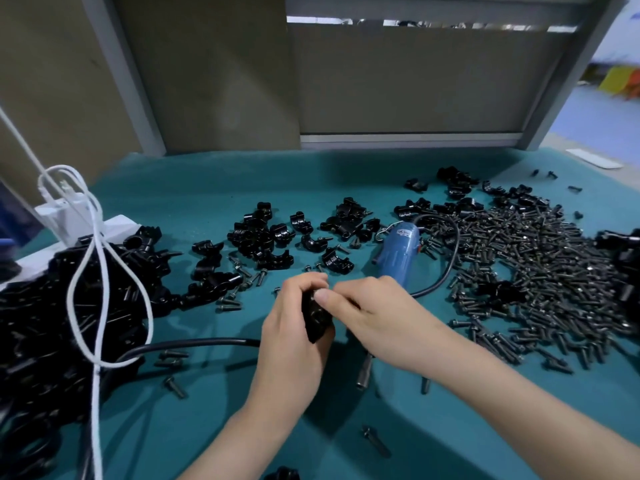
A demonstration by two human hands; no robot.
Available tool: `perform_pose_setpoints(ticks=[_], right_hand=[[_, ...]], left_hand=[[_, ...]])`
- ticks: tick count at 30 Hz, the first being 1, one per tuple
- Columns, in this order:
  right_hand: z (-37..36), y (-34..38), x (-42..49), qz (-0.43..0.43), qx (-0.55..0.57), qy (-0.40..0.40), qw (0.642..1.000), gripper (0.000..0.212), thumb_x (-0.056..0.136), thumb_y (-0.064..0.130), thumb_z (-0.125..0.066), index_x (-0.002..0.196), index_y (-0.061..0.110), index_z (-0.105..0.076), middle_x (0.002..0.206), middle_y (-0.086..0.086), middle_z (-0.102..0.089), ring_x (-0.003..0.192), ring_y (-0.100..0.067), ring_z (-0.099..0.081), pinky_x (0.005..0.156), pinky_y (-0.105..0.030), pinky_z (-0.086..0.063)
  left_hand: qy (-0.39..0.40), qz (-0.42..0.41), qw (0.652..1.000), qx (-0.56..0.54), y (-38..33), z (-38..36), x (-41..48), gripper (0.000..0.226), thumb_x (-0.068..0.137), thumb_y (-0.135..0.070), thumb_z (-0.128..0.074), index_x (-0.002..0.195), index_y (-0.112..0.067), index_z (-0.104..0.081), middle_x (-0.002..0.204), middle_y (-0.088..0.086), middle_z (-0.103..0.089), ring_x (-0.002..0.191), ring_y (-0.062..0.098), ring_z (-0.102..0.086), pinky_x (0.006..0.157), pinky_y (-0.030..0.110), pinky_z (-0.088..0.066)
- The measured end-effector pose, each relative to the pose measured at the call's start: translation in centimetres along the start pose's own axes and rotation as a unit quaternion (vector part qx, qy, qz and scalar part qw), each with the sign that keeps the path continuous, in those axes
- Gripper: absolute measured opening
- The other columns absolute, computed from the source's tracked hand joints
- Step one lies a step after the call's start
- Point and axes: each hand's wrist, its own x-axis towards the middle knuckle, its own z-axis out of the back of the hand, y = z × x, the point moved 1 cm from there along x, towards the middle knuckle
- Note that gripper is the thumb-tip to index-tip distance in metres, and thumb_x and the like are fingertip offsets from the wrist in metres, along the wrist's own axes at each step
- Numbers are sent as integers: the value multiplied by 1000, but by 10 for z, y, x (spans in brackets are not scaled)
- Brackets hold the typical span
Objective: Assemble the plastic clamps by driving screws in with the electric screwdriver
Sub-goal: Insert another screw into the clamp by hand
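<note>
My left hand [294,337] grips a black plastic clamp [316,318] just above the teal table mat. My right hand [377,317] meets it from the right, its fingertips pinched at the clamp's top; whatever they pinch is hidden. The blue electric screwdriver [398,252] lies on the mat just behind my right hand, its black cable [446,258] looping to the right. A wide heap of dark screws [533,268] covers the mat at the right. Loose clamp halves [273,237] are scattered behind my hands.
A big pile of black clamps [52,306] fills the left, with a white cord [100,271] looped over it and a black cable [194,342] running out from under it. Stray screws [175,388] dot the mat. A metal bit [365,372] pokes out below my right wrist.
</note>
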Motion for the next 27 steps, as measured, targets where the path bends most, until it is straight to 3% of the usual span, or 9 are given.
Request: perform_pose_setpoints(ticks=[3,6,11,19,22,24,27], right_hand=[[-3,5,1,-21,-18,-7,1000,52,100,41,-39,53,19,-33,51,3,-34,53,-16,-34,58,-34,-33],[-7,9,2,-53,-38,-5,998,49,102,38,-32,59,17,-34,59,-2,-38,64,-26,-39,63,-35,-36],[-11,12,2,-69,-56,9,996,44,104,35,-27,63,20,-28,66,-1,-39,75,-30,-46,69,-37,-40],[-5,8,2,-55,-64,31,996,44,104,31,-28,61,20,-31,63,0,-40,70,-27,-45,66,-33,-34],[0,4,0,-58,-49,17,997,44,104,29,-32,61,21,-37,60,0,-47,64,-21,-47,62,-31,-38],[8,1,-1,-46,-24,6,999,44,103,30,-35,61,21,-41,58,3,-49,58,-12,-45,55,-21,-35],[15,-3,-2,-13,-18,24,999,39,104,31,-35,71,17,-52,62,5,-47,67,-18,-45,60,-29,-30]], left_hand=[[-9,-68,995,69,-2,1,-1,52,70,17,-71,114,-5,-55,112,-3,-56,104,-5,-50,92,3,-34],[-11,-76,993,94,-3,1,-3,58,65,20,-71,116,-1,-54,115,3,-55,106,3,-51,93,5,-35],[0,-47,996,71,-3,0,-5,58,64,19,-67,114,-6,-55,109,2,-57,96,3,-54,82,8,-41],[33,6,999,8,-2,1,-1,46,74,11,-69,108,-19,-58,100,-6,-66,90,-1,-59,74,6,-40],[47,76,991,-97,-4,2,3,49,70,-1,-76,107,-28,-57,86,-11,-69,74,3,-64,67,12,-46],[80,132,961,-228,-5,3,5,48,68,-18,-74,109,-33,-55,73,-3,-67,59,12,-61,58,19,-48],[126,173,913,-348,-8,7,7,35,72,-40,-66,105,-27,-64,75,5,-62,57,14,-53,51,21,-43]])
